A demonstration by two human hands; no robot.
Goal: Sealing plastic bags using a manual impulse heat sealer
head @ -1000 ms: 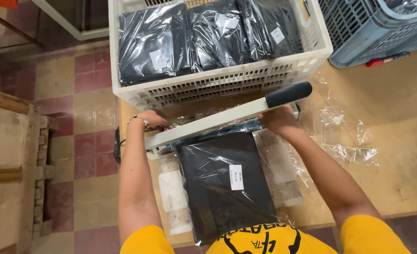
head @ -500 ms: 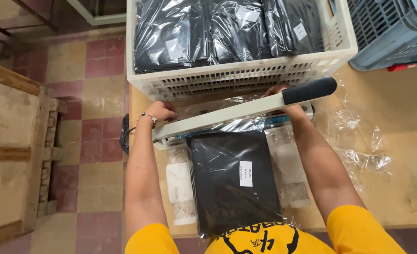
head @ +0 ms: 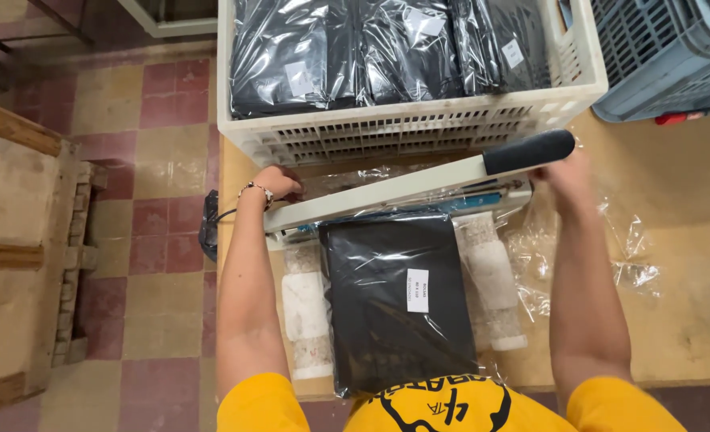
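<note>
Red and beige floor tiles lie to the left, and a wooden surface point(head: 675, 320) carries the work. On it stands a heat sealer point(head: 403, 204) with a long pale arm and a black handle point(head: 528, 151). The arm is lifted a little at the handle end. A black garment in a clear plastic bag point(head: 399, 304) lies between two white rolls point(head: 307, 320), with its open end under the arm. The left hand point(head: 276, 183) rests at the hinge end, near the bag's far edge, fingers curled; I cannot tell if it grips anything. The right hand point(head: 563, 180) is just below the handle, blurred, apparently loose and holding nothing. Behind stands a white crate point(head: 411, 128) full of packed bags.

I judge the step is the sealing of the bag mouth. The next move calls for a flat, unwrinkled bag mouth and an even press.
</note>
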